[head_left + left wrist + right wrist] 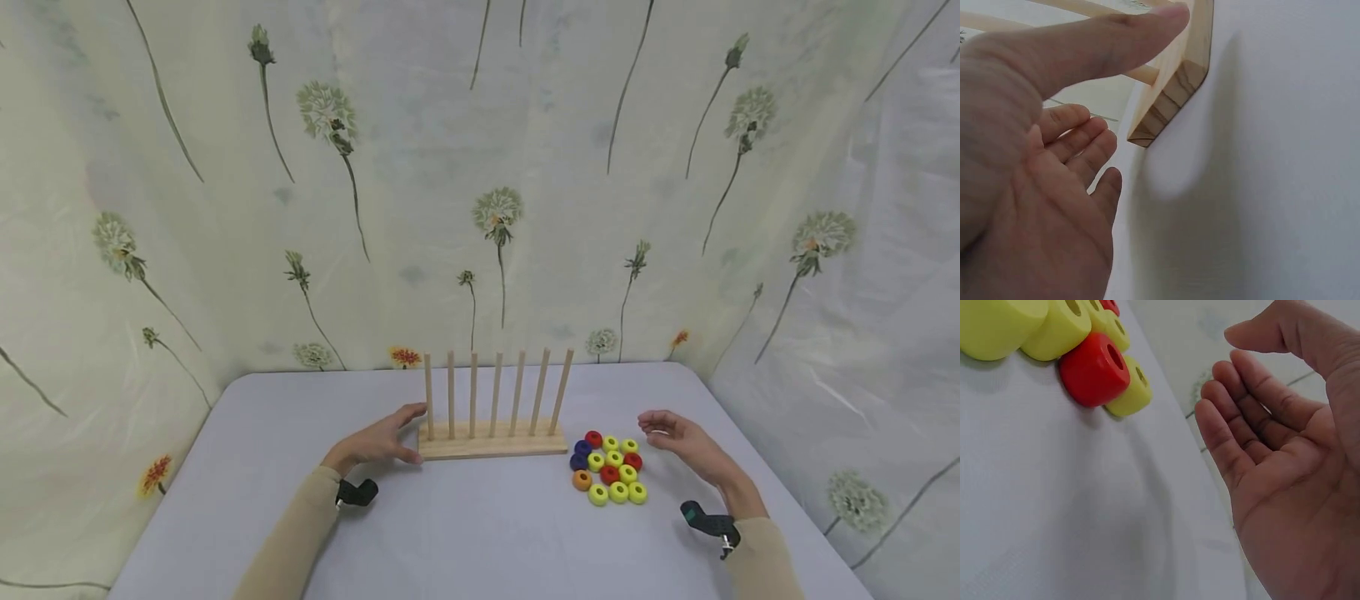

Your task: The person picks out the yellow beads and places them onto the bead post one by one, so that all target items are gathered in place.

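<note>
Beads [610,477]: clustered at 8 o'clock from right hand [686,447], the nearer, fingers relaxed, empty; rack [480,448]: long axis 9-to-3, at 3 o'clock from left hand [375,442], fingers loose, ungripping

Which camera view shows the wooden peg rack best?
Head view: the wooden peg rack shows nearly whole, with all seven pegs. The left wrist view catches one end, partly behind the left hand; the right wrist view shows none.
</note>
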{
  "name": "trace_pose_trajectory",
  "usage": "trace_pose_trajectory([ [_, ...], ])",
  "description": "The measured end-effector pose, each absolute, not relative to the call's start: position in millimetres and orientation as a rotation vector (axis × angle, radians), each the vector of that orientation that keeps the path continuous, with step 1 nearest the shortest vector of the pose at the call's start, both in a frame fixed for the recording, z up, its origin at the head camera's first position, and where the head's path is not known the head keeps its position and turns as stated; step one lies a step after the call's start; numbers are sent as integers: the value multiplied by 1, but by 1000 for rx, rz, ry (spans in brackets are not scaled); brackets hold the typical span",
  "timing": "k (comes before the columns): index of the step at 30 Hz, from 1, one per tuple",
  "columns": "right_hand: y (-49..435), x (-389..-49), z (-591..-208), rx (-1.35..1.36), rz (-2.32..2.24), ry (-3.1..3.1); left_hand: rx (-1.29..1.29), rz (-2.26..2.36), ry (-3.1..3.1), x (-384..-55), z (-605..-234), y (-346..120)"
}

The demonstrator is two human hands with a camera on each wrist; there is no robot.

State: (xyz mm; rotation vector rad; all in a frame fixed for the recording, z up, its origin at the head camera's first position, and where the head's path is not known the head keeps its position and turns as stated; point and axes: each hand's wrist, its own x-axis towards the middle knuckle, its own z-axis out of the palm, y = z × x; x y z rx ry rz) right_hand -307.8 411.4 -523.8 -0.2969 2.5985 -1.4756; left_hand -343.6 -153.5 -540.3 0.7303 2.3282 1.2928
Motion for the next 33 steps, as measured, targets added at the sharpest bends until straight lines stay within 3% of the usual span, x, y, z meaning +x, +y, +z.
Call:
trace_pose_trajectory([
  [23, 405, -312, -557, -131, -1346, 2642, 723, 1279, 2471, -337, -557, -141],
  [33, 401, -313, -556, -183, -1321, 2638, 659, 1282, 2480, -334, -555, -143],
])
